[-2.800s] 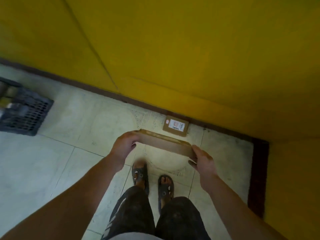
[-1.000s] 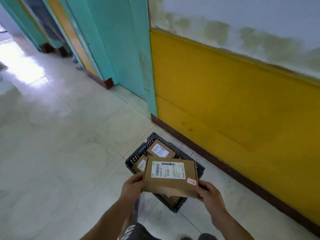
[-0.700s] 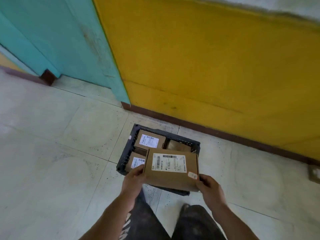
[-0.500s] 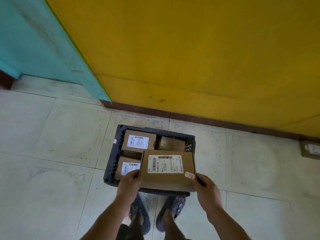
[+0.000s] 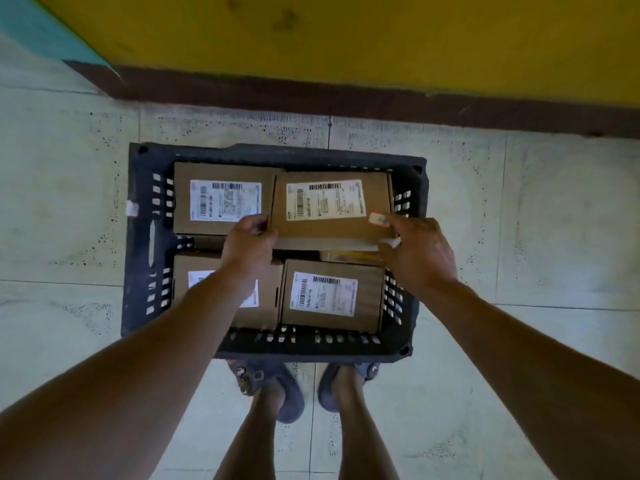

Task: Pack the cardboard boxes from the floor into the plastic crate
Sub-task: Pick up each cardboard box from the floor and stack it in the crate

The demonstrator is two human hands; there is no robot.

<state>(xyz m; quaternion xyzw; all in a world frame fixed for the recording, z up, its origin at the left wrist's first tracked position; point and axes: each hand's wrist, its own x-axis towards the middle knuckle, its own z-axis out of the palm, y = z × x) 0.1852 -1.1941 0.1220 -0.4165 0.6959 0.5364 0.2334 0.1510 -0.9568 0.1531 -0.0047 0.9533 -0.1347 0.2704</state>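
Now, left hand (image 5: 249, 252) and right hand (image 5: 420, 259) gripping cardboard box (image 5: 330, 223) between them, inside plastic crate (image 5: 138, 244)

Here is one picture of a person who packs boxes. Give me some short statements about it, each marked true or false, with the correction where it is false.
1. The left hand and the right hand hold the same box. True.
2. The crate stands on a table. False: it stands on the tiled floor.
3. The near right box in the crate bears a white label. True.
4. The person is barefoot. False: the feet wear sandals.
5. The wall behind the crate is white. False: it is yellow.
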